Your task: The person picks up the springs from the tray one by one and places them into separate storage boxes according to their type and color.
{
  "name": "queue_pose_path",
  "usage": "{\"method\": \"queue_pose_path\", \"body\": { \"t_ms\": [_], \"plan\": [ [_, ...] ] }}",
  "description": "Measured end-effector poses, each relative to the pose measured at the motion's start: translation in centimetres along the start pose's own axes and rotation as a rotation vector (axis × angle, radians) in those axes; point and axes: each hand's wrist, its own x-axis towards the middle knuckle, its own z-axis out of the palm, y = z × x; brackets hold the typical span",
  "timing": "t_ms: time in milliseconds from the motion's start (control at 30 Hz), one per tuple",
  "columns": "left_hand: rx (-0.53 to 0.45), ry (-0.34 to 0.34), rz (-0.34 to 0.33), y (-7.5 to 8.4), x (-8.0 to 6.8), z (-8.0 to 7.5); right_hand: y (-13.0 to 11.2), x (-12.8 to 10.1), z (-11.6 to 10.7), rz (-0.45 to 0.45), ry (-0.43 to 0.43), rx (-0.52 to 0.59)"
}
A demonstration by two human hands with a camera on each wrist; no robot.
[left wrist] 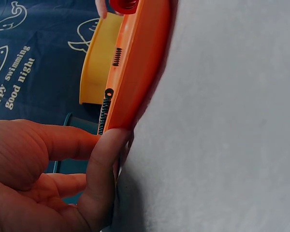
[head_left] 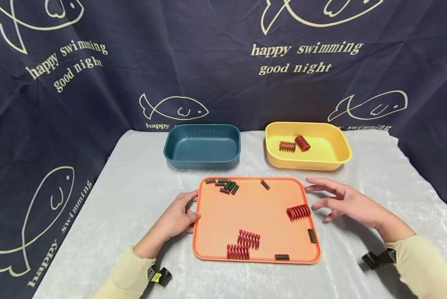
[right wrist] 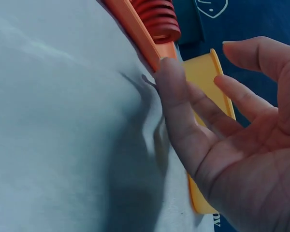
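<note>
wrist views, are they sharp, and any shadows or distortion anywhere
Head view: even soft light, sharp, with slight wide-angle bowing at the backdrop edges. Left wrist view: the left hand is close and soft, shadowing the cloth beside the orange tray. Right wrist view: the right hand looks blurry and casts a dark shadow.

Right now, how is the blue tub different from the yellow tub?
The blue tub is dark teal and holds nothing that shows; the yellow tub is bright yellow and holds two red springs. The blue tub sits on the left behind the orange tray, the yellow tub on the right. Both are rounded, rectangular, open on top, and rest on the pale cloth.
</note>
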Motion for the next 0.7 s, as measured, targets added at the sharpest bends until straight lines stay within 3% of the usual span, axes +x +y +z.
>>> {"method": "queue_pose_path", "body": {
  "t_ms": [200,567,700],
  "plan": [
    [-0.004,0.005,0.0,0.1,-0.1,0.0,0.5,-0.7,1.1,0.001,-0.012,0.02],
    [-0.016,0.002,-0.009,0.2,-0.1,0.0,0.2,-1.1,4.2,0.078,0.145,0.027],
    [-0.017,0.001,-0.011,0.2,-0.1,-0.1,0.1,-1.2,4.8,0.108,0.147,0.004]
  ]
}}
